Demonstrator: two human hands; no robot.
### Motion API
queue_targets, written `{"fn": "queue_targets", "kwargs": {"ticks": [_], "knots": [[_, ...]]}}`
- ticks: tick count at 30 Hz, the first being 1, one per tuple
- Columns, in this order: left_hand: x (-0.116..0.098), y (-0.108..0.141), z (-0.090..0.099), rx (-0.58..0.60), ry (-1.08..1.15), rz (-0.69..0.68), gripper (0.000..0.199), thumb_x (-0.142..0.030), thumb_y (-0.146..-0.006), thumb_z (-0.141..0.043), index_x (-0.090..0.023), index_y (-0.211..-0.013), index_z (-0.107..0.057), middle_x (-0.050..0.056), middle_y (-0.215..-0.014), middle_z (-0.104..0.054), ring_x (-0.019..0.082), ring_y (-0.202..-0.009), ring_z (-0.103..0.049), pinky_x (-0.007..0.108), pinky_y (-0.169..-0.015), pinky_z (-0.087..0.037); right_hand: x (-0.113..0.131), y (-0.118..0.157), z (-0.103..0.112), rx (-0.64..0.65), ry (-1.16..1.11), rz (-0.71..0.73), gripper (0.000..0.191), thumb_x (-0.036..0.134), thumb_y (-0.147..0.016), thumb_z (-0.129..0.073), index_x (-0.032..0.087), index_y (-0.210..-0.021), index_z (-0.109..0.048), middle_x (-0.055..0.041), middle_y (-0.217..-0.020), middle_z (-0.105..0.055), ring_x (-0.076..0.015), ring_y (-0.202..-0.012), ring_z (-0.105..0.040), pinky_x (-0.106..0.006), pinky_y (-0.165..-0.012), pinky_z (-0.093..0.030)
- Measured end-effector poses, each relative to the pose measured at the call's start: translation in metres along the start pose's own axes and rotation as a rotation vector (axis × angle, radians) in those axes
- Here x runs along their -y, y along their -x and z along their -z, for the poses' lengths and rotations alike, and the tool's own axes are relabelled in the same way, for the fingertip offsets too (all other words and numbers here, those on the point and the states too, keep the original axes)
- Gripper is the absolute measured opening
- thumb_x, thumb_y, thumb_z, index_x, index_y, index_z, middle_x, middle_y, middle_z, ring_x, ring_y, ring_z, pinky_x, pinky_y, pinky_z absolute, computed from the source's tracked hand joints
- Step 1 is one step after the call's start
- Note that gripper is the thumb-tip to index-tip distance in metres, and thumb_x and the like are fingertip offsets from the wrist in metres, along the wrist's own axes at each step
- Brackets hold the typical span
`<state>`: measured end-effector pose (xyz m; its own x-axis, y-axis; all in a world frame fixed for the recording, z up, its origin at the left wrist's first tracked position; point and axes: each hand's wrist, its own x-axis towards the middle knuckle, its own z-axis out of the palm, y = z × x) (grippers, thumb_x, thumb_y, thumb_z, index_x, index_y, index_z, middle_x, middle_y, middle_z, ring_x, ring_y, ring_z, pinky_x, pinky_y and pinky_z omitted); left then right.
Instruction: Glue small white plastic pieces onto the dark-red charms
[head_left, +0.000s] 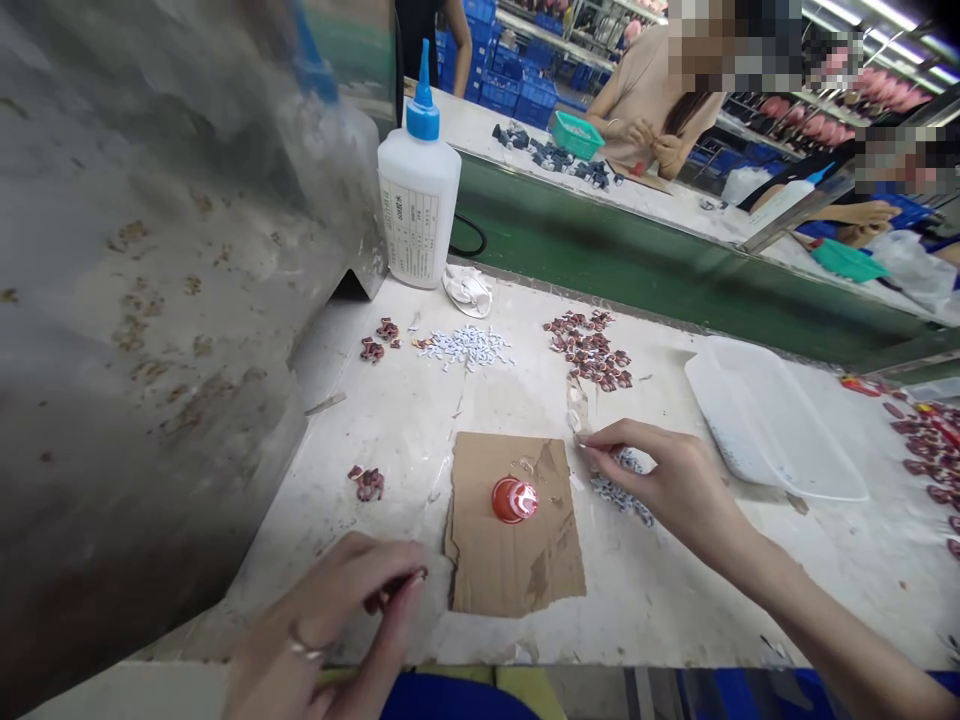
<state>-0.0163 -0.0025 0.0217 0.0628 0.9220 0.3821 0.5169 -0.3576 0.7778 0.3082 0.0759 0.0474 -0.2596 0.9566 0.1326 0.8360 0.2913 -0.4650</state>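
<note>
My left hand [330, 625], with a ring on one finger, is closed at the table's front edge, left of the cardboard. A small reddish-brown piece [382, 597] shows between its thumb and fingers, mostly hidden. My right hand [667, 475] is pinched closed beyond the cardboard's right edge; whatever its fingertips hold is too small to name. Under and beside that hand lies a heap of small grey pieces [626, 490]. Between my hands, a red glossy cap-like piece [515, 499] rests on the brown cardboard [510, 580]. A few reddish-brown pieces [367, 484] lie beyond my left hand.
A white glue bottle [418, 190] with a blue nozzle stands at the back left beside a large metal housing [187, 300]. Behind the cardboard are pale blue-white pieces [469, 346] and reddish-brown pieces [590, 350]. A translucent tray [772, 420] sits right. Co-workers sit across the green divider [600, 245].
</note>
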Motion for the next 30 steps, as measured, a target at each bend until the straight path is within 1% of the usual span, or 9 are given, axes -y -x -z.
{"fn": "queue_targets", "kwargs": {"ticks": [3, 6, 8, 13, 14, 18, 23, 26, 30], "knots": [[0.000, -0.009, -0.006, 0.137, -0.013, -0.103, 0.019, -0.017, -0.095, -0.063, -0.026, -0.112, -0.063, -0.006, -0.095, -0.071, 0.001, -0.080, -0.071, 0.002, -0.082, -0.053, 0.023, 0.001, -0.001, -0.013, -0.090, 0.054, 0.006, 0.022, -0.095, -0.069, 0.024, -0.092, -0.074, -0.0004, -0.086, -0.079, -0.0185, -0.075, -0.076, -0.030, -0.070, -0.060], [0.004, -0.008, -0.008, 0.144, -0.067, -0.122, 0.031, -0.026, -0.095, -0.068, -0.027, -0.125, -0.061, -0.007, -0.108, -0.074, 0.001, -0.092, -0.073, 0.001, -0.097, -0.049, 0.041, 0.001, -0.002, -0.036, -0.157, 0.099, 0.009, 0.017, -0.094, -0.070, 0.024, -0.092, -0.074, 0.0014, -0.087, -0.080, -0.0165, -0.076, -0.076, -0.027, -0.070, -0.060], [0.007, -0.006, -0.008, 0.120, -0.099, -0.146, 0.029, -0.025, -0.098, -0.064, -0.027, -0.126, -0.062, -0.007, -0.112, -0.074, 0.001, -0.098, -0.073, 0.003, -0.101, -0.048, 0.045, 0.001, -0.001, -0.044, -0.181, 0.081, 0.010, 0.016, -0.093, -0.070, 0.025, -0.093, -0.075, 0.0019, -0.087, -0.081, -0.0159, -0.076, -0.076, -0.027, -0.070, -0.060], [0.007, -0.005, -0.004, 0.043, -0.101, -0.147, 0.019, -0.024, -0.098, -0.063, -0.028, -0.115, -0.070, -0.005, -0.096, -0.065, 0.000, -0.081, -0.069, 0.003, -0.079, -0.053, 0.035, 0.005, 0.000, -0.033, -0.185, -0.039, 0.007, 0.020, -0.092, -0.072, 0.026, -0.094, -0.076, 0.0015, -0.089, -0.080, -0.0169, -0.077, -0.075, -0.028, -0.072, -0.059], [0.007, -0.005, -0.004, 0.024, -0.104, -0.146, 0.017, -0.024, -0.098, -0.063, -0.027, -0.113, -0.071, -0.003, -0.097, -0.062, 0.000, -0.082, -0.068, 0.004, -0.080, -0.052, 0.035, 0.007, 0.000, -0.018, -0.186, -0.036, 0.007, 0.019, -0.093, -0.072, 0.026, -0.093, -0.075, 0.0016, -0.088, -0.079, -0.0166, -0.077, -0.074, -0.028, -0.072, -0.058], [0.005, -0.010, -0.003, -0.024, -0.135, -0.216, 0.024, -0.013, -0.097, -0.062, -0.019, -0.119, -0.068, -0.002, -0.117, -0.066, 0.002, -0.104, -0.066, 0.006, -0.109, -0.043, 0.042, 0.015, -0.005, 0.041, -0.186, 0.073, 0.013, 0.013, -0.097, -0.064, 0.024, -0.095, -0.070, 0.0018, -0.087, -0.075, -0.0131, -0.075, -0.070, -0.024, -0.069, -0.054], [0.002, -0.010, -0.004, 0.077, -0.084, -0.138, 0.037, -0.013, -0.101, -0.054, -0.023, -0.136, -0.061, -0.002, -0.113, -0.066, -0.001, -0.098, -0.066, 0.002, -0.099, -0.046, 0.052, 0.019, -0.014, 0.058, -0.156, 0.213, 0.017, 0.010, -0.102, -0.058, 0.022, -0.110, -0.068, -0.0026, -0.102, -0.073, -0.0123, -0.088, -0.069, -0.023, -0.077, -0.054], [-0.002, -0.008, -0.006, 0.042, -0.065, -0.137, 0.030, -0.017, -0.098, -0.062, -0.024, -0.127, -0.066, -0.006, -0.113, -0.070, 0.000, -0.098, -0.069, 0.001, -0.103, -0.045, 0.053, 0.019, -0.017, 0.072, -0.181, 0.233, 0.020, 0.008, -0.102, -0.057, 0.021, -0.113, -0.068, -0.0033, -0.106, -0.074, -0.0122, -0.093, -0.070, -0.023, -0.081, -0.054], [-0.004, -0.004, -0.012, -0.063, 0.008, 0.014, 0.021, -0.019, -0.092, -0.072, -0.028, -0.111, -0.069, -0.012, -0.108, -0.074, -0.001, -0.093, -0.070, 0.002, -0.105, -0.047, 0.053, 0.019, -0.018, 0.054, -0.199, 0.226, 0.019, 0.008, -0.101, -0.058, 0.021, -0.112, -0.069, -0.0031, -0.104, -0.074, -0.0119, -0.092, -0.070, -0.022, -0.080, -0.054]]}}
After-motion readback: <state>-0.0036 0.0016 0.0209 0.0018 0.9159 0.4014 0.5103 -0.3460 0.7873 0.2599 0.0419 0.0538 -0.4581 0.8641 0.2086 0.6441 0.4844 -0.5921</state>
